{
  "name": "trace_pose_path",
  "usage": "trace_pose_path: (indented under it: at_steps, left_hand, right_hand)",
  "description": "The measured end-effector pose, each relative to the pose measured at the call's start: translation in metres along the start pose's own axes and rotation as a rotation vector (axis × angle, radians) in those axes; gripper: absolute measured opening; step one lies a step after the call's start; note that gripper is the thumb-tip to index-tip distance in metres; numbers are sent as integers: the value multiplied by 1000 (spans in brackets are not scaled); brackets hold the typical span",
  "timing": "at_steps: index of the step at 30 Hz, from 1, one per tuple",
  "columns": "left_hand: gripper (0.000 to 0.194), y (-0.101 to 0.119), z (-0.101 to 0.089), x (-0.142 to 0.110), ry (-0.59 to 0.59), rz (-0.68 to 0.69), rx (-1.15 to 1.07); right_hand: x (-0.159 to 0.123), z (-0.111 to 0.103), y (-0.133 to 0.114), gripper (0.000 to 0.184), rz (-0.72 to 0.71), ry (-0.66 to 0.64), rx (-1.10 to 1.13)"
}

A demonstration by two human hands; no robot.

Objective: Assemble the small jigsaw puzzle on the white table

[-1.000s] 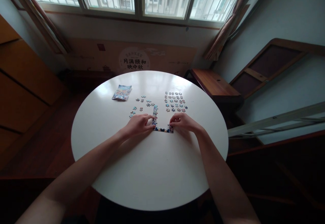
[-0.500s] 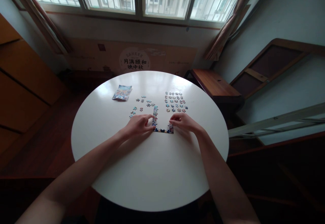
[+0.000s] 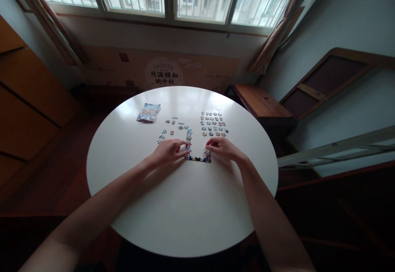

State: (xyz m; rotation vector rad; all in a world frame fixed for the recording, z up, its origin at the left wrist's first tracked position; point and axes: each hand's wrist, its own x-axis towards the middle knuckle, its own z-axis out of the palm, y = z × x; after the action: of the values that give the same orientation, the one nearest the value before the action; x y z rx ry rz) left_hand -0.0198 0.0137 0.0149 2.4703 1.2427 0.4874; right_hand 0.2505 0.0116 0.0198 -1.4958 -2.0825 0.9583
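A partly joined jigsaw puzzle (image 3: 197, 159) lies flat on the round white table, shaped like a U with a tall left side, a bottom strip and a short right side. At its left column rests my left hand (image 3: 168, 150), thumb and index finger apart and touching the pieces. My right hand (image 3: 224, 147) is closed in a pinch at the top of the short right side; a puzzle piece seems to be between the fingertips, mostly hidden by them. Beyond the right hand, several loose puzzle pieces (image 3: 214, 123) lie in rows. More loose pieces (image 3: 180, 127) are scattered past the left hand.
A colourful picture sheet or packet (image 3: 148, 112) lies at the far left of the white table (image 3: 185, 214). Behind the table's right edge stands a brown wooden bench or small table (image 3: 262, 101). Windows and a printed cardboard panel (image 3: 123, 68) are beyond.
My left thumb has shifted slightly up along the puzzle's left column. The right hand stays almost where it was, and the loose pieces have not moved.
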Motion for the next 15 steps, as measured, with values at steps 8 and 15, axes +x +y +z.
trace_pose_path:
  at_steps: [8, 15]
  left_hand:
    - [32, -1, 0, 1, 3, -9, 9]
    - [31, -3, 4, 1, 12, -31, 18]
  right_hand:
    - [-1, -1, -3, 22, -2, -14, 5]
    - [-1, 0, -2, 22, -10, 5, -4]
